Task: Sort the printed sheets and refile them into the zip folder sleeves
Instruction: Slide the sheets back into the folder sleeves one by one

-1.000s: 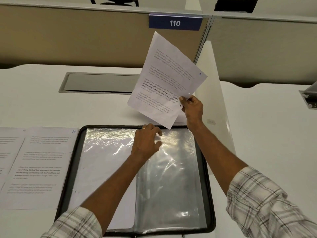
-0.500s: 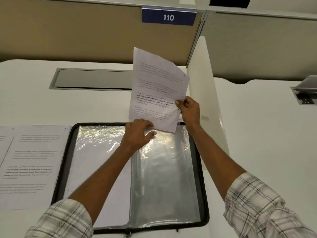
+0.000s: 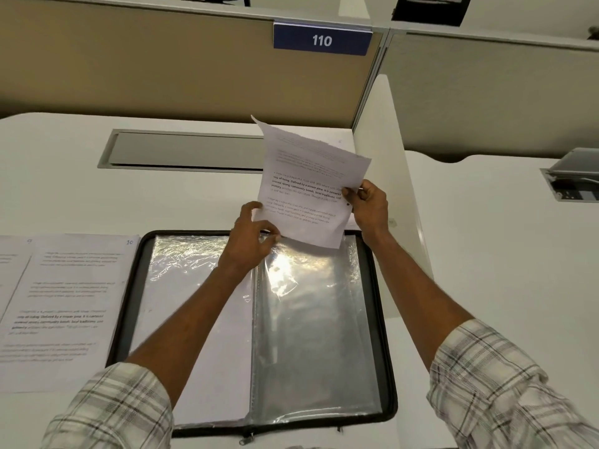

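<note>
White sheet [image 3: 304, 189] pinched by right hand [image 3: 369, 205]; left hand [image 3: 251, 241] pinches sleeve [image 3: 311, 319] top.

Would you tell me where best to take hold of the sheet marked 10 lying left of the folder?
Pinch the sheet marked 10 at its right edge, coming from the folder side. It lies flat on the desk, but that edge seems to meet the folder's raised rim, so fingers could probably slip under there.

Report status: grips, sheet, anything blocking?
Right grip pinching sheet, right edge. Left grip at sleeve mouth, hold unclear. Sheet not yet in. Nothing blocking.
</note>
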A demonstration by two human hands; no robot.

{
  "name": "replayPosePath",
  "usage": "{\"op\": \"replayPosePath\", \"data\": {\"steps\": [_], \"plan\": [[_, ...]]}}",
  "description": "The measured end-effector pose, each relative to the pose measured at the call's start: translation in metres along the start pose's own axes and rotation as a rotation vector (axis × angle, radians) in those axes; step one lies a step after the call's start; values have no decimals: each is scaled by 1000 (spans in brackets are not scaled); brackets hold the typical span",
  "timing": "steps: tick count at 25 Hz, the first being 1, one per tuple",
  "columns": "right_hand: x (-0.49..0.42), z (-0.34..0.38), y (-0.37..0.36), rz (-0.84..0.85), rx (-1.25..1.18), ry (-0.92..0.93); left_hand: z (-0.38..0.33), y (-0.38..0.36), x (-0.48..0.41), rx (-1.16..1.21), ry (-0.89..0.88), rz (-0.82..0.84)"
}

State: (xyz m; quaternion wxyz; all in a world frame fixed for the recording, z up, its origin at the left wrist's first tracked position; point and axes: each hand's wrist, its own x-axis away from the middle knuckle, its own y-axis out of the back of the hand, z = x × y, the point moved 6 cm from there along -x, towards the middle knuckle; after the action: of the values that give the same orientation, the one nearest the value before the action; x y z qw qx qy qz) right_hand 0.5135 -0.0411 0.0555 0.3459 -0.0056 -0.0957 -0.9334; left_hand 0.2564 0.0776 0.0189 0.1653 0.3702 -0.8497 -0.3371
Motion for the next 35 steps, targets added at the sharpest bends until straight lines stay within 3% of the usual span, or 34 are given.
{"op": "replayPosePath", "data": {"steps": [12,20,25,31,35], "plan": [[-10,6,8,41,178,22,11,-7,-8,272,112,80],[-15,5,14,81,245,5,9,-2,-24,-223,-69,277],[-14,14,11,97,226,5,1,9,-29,-236,-78,207],[-12,22,4,175,250,22,-18,1,-24,-650,-142,191],[-7,25,4,183,242,28,-25,5,-20,-506,-279,118]]}}
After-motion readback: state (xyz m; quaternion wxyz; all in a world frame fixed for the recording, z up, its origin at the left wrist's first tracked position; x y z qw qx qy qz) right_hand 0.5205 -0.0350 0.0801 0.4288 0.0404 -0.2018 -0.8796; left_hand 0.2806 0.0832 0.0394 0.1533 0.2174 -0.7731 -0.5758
